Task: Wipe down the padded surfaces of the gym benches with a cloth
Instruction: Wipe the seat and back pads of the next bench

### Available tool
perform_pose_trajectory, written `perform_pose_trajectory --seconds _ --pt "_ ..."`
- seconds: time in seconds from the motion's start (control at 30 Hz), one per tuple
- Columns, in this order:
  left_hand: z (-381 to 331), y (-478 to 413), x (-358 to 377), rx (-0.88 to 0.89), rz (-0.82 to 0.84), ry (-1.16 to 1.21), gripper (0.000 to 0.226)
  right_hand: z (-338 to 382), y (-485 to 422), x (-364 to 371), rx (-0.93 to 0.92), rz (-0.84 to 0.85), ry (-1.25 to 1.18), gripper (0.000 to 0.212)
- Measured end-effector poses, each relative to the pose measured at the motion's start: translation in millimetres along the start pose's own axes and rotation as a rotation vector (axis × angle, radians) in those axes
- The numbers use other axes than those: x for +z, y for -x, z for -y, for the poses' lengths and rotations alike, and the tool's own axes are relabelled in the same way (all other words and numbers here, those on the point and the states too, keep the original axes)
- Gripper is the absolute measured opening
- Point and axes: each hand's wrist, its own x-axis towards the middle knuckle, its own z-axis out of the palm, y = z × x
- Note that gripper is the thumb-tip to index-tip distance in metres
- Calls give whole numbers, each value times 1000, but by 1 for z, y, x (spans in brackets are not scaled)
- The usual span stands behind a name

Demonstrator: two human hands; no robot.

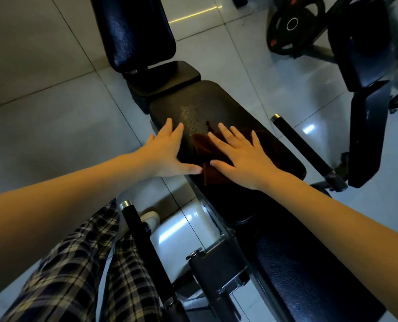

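**Palms down at the gym**

The left hand (170, 154) lies flat and empty, fingers straight, on the left edge of the black padded gym bench (218, 101). Beside it, near water droplets (191, 120), the right hand (242, 159) presses spread fingers on a dark brown folded cloth (200, 145). A black weight plate (291, 26) stands well apart.
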Motion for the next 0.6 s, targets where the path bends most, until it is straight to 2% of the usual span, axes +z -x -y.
perform_pose_trajectory --seconds 0.07,0.13,0.2,0.27,0.4,0.53,0.6 --pt "-9 6 5 117 -74 -45 110 -3 17 -5 -6 -53 -74 76" --pt "-18 18 9 298 -204 -51 86 -8 37 -12 -19 -209 -180 80" --pt "-27 31 13 494 -370 -85 53 -19 57 -18 -57 -343 -254 63" --pt "-37 40 20 614 -401 -122 37 -36 73 -18 -107 -346 -236 40" --pt "-46 30 38 611 -303 -213 41 -58 89 -7 -143 -287 -195 31" --pt "-42 21 43 646 -360 -320 18 -62 78 -2 -207 -370 -143 21" --pt "-44 21 39 637 -338 -273 15 -63 80 -11 -166 -343 -212 18"
